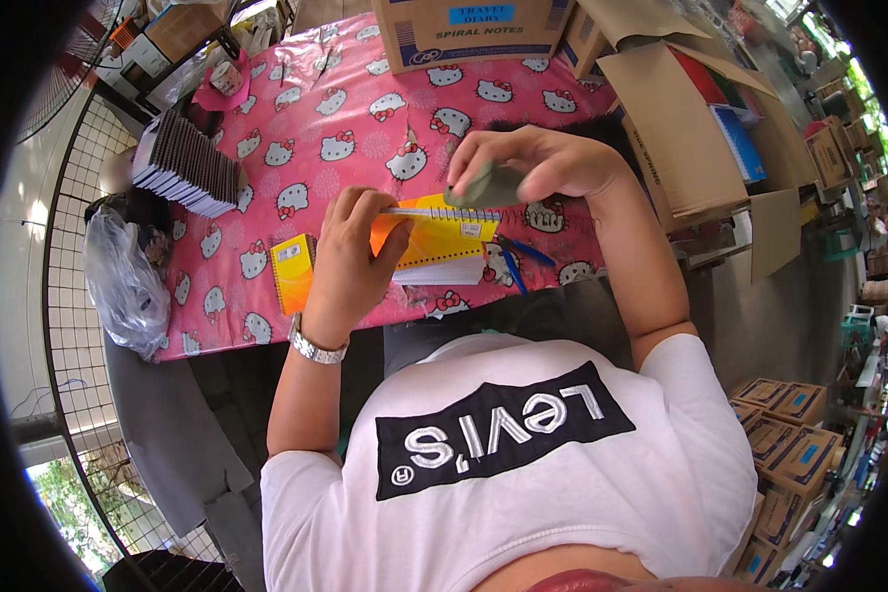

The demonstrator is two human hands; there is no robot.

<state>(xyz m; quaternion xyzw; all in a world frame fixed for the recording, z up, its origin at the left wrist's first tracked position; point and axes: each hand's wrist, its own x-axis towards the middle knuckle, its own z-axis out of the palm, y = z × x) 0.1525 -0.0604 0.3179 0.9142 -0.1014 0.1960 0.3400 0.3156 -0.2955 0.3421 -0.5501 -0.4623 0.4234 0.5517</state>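
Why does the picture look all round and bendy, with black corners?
Head view: the fisheye lens bends straight edges like the pink tablecloth border, and its rim leaves black corners; daylight is bright and even; the yellow spiral notebook is sharp, while the right hand looks slightly soft.

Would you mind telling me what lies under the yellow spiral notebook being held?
Under the yellow spiral notebook is a pink cartoon-cat tablecloth, with blue pens poking out beside it. Whatever lies directly beneath is covered.

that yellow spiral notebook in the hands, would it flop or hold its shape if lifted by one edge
The yellow spiral notebook probably bends somewhat: its cover looks like thin card over a thick stack of pages. The wire coil along its top edge likely keeps that side straight. It seems light, since the left hand props it up from one end alone.
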